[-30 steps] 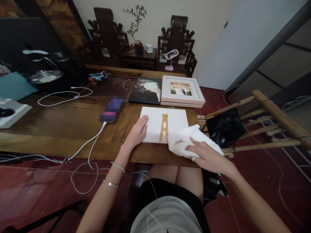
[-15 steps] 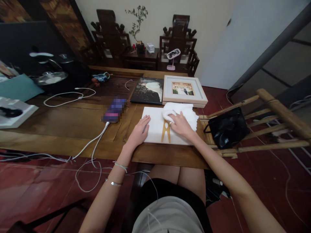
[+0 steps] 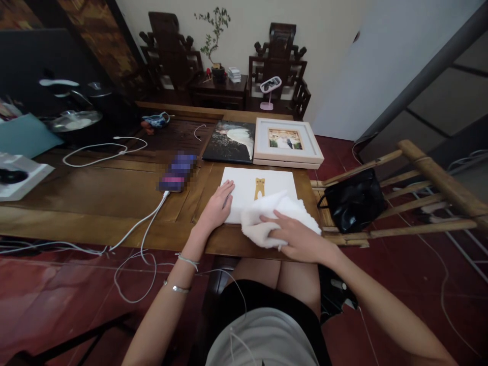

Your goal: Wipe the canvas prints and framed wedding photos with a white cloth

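A white rectangular board [image 3: 240, 190] lies flat on the wooden table, with a gold-coloured two-legged piece [image 3: 260, 187] on its face. The legs' lower ends are hidden by a white cloth [image 3: 253, 218]. My left hand [image 3: 219, 203] rests on the board's left edge, fingers stretched out. My right hand [image 3: 292, 231] grips the cloth, its fingers partly sunk in the folds. The cloth lies over the board's lower right part and hangs past its near edge.
Behind the board lie a dark photo panel [image 3: 231, 142] and a light-framed picture [image 3: 314, 145]. Left are a phone [image 3: 177, 173] with a cable and a loose white cable [image 3: 91, 161]. A black bag [image 3: 354, 201] sits on a bamboo chair [image 3: 438, 180] at the right.
My right hand has moved the cloth from the board's far right part toward me, to its near edge. The top of the gold piece now shows. My left hand has stayed put.
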`<move>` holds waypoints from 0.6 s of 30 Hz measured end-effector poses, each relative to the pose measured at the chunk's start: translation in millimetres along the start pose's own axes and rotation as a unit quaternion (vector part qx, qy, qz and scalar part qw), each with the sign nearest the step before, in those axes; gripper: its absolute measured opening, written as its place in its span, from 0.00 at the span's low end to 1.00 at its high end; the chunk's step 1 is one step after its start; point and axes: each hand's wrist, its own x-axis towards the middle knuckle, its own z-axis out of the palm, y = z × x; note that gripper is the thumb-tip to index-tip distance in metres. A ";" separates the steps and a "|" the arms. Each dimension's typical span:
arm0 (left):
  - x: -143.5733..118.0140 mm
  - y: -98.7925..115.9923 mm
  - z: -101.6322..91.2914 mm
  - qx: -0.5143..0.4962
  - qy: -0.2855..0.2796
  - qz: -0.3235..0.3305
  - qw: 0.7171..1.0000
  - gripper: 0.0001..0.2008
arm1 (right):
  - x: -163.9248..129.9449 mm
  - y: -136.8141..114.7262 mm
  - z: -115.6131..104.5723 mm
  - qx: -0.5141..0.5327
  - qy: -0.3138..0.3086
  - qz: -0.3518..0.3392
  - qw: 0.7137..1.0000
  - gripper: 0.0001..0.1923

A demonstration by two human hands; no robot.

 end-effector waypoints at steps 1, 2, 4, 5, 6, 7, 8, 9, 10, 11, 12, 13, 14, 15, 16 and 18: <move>0.0 0.2 -0.1 -0.001 0.000 0.000 1.000 0.21 | 4.1 10.6 -3.2 0.007 0.004 0.015 1.000 0.24; 0.0 0.4 -0.2 -0.002 0.001 0.000 1.000 0.21 | 10.2 22.0 -5.9 0.008 0.013 0.034 0.999 0.25; 0.0 0.8 -0.3 -0.003 0.001 0.001 1.000 0.21 | 27.4 43.9 -9.9 -0.005 0.046 0.071 0.996 0.24; 0.0 1.0 -0.3 -0.003 0.001 0.001 1.000 0.21 | 38.0 53.4 -11.2 -0.016 0.066 0.080 0.994 0.22; 0.1 1.1 -0.3 -0.003 0.002 0.001 1.000 0.21 | 49.4 61.3 -12.2 -0.028 0.087 0.085 0.992 0.21; 0.1 1.3 -0.3 -0.002 0.003 0.001 1.000 0.21 | 60.9 67.4 -12.7 -0.041 0.107 0.087 0.990 0.20; 0.2 1.3 -0.4 -0.001 0.004 0.002 1.000 0.21 | 71.9 71.6 -12.7 -0.053 0.121 0.089 0.987 0.19; 0.2 1.3 -0.4 0.000 0.005 0.003 1.000 0.21 | 81.7 73.8 -12.2 -0.065 0.129 0.094 0.985 0.20; 0.3 1.1 -0.5 0.000 0.005 0.003 1.000 0.21 | 89.6 73.9 -11.1 -0.079 0.132 0.101 0.983 0.20; 0.3 0.9 -0.5 0.000 0.004 0.004 1.000 0.21 | 95.2 71.9 -9.5 -0.092 0.129 0.108 0.981 0.21; 0.4 0.6 -0.6 0.000 0.001 0.004 1.000 0.21 | 98.0 67.9 -7.2 -0.103 0.121 0.113 0.981 0.21; 0.4 0.3 -0.6 -0.001 -0.001 0.004 1.000 0.21 | 98.1 61.9 -4.3 -0.112 0.110 0.113 0.981 0.22; 0.5 0.1 -0.5 -0.001 -0.003 0.003 1.000 0.21 | 95.4 54.1 -0.8 -0.118 0.098 0.109 0.982 0.23; 0.5 -0.1 -0.4 -0.001 -0.004 0.002 1.000 0.22 | 90.3 44.7 3.2 -0.122 0.087 0.103 0.983 0.23; 0.5 -0.3 -0.3 -0.002 -0.004 0.000 1.000 0.22 | 83.3 34.1 7.6 -0.125 0.075 0.095 0.985 0.22; 0.7 -0.2 0.0 -0.003 -0.005 -0.001 1.000 0.22 | 65.7 10.6 16.7 -0.128 0.055 0.078 0.987 0.20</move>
